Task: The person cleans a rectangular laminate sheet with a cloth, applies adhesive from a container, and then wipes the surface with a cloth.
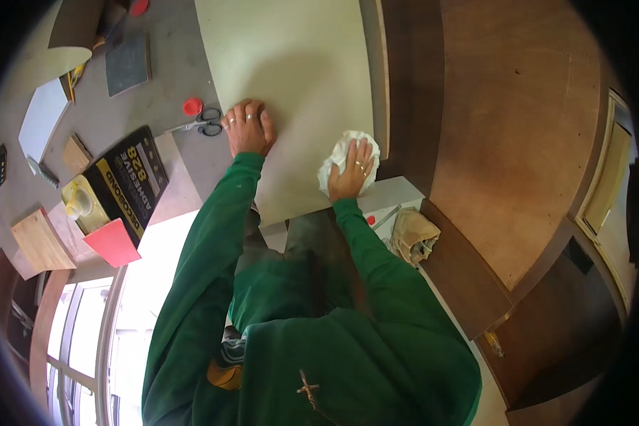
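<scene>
A pale cream sheet (pixel 298 42) lies on the bench in front of me. At its left edge, my left hand (pixel 250 128) rests on the surface with its fingers curled under; nothing shows in it, though the fingertips are hidden. My right hand (pixel 351 170) presses a crumpled white cloth (pixel 328 169) against the sheet near its right front corner, fingers laid over the cloth. Just left of my left hand are scissors (pixel 207 122) with dark handles and a red round lid (pixel 192 106).
On the left stand a black and yellow adhesive can (pixel 131 177), a red sheet piece (pixel 113 243), wood blocks (pixel 44 241) and a dark square board (pixel 128 65). A brown paper bag (pixel 413 234) sits right of my right forearm. A tall wooden panel (pixel 511 128) borders the right side.
</scene>
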{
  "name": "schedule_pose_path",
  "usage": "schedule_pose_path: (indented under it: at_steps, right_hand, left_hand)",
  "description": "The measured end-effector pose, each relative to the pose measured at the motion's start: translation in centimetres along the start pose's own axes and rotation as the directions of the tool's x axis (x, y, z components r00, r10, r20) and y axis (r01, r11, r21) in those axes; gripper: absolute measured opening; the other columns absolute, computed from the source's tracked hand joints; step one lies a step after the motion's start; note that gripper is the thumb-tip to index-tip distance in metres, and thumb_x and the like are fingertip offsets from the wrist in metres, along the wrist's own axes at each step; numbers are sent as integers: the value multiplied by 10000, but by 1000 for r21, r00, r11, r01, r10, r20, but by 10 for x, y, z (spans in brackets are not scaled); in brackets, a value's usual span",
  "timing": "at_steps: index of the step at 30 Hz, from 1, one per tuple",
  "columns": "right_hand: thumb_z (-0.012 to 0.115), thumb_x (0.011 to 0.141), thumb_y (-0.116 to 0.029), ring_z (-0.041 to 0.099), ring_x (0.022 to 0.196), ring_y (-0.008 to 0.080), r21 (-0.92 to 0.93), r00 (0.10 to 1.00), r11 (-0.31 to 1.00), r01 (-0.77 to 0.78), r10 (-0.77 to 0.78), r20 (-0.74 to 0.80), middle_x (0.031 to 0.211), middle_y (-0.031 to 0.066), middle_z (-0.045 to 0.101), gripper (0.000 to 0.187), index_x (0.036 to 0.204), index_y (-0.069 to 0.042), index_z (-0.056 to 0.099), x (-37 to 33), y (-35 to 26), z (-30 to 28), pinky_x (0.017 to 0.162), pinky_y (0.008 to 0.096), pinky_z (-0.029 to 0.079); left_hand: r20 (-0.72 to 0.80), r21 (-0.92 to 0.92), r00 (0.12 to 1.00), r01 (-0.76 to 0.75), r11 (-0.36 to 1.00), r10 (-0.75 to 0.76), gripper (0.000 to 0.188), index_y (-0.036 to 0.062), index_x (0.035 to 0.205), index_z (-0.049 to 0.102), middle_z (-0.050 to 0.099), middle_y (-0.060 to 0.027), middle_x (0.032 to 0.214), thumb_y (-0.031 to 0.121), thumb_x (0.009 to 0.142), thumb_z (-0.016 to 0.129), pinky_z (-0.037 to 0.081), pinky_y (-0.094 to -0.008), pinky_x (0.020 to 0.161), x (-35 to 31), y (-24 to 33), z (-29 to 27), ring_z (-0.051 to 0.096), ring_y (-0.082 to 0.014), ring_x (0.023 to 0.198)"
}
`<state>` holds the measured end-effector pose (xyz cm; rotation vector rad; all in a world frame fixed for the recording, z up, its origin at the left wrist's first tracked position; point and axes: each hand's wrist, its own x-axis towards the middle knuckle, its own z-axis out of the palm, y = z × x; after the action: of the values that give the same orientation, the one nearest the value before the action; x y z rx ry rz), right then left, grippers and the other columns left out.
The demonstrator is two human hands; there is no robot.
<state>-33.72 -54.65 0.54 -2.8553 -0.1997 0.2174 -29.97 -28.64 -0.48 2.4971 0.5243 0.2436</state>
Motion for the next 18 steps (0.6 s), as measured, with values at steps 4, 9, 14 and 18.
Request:
schedule_pose_path:
  at_steps: [4,9,14,18]
  right_hand:
    - [669,840,-259,144,1519,333,-19,994,995,94,-95,-59,1632,131,222,796,1538,-92,323,132,-43,0,1222,527,88]
    - [662,887,-354,176,1509,319,-29,959,973,229,-231,-165,1618,122,255,740,1512,-95,363,269,-78,-7,1227,517,101]
    - [679,855,-364,152,1517,339,-19,962,963,269,-270,-39,1628,157,221,825,1543,-89,317,225,-61,6,1229,540,56]
    - [692,819,-331,130,1524,337,3,950,955,295,-294,106,1639,156,189,873,1554,-84,292,185,-56,-7,1228,543,49]
  left_hand:
    - [-30,32,999,-42,999,43,279,135,1128,576,567,-99,1176,209,860,602,348,-494,961,-3,-4,-2,508,-332,1106]
    - [-11,48,998,-56,997,57,277,126,1129,577,568,-117,1181,200,863,602,347,-499,963,8,-1,0,508,-345,1101]
    - [-20,93,999,-42,995,44,309,127,1145,573,565,-107,1175,208,851,620,350,-495,954,6,-4,4,513,-333,1085]
    - [-22,96,999,-21,995,23,315,134,1143,572,559,-97,1172,210,842,627,355,-488,938,0,-7,-2,515,-323,1078]
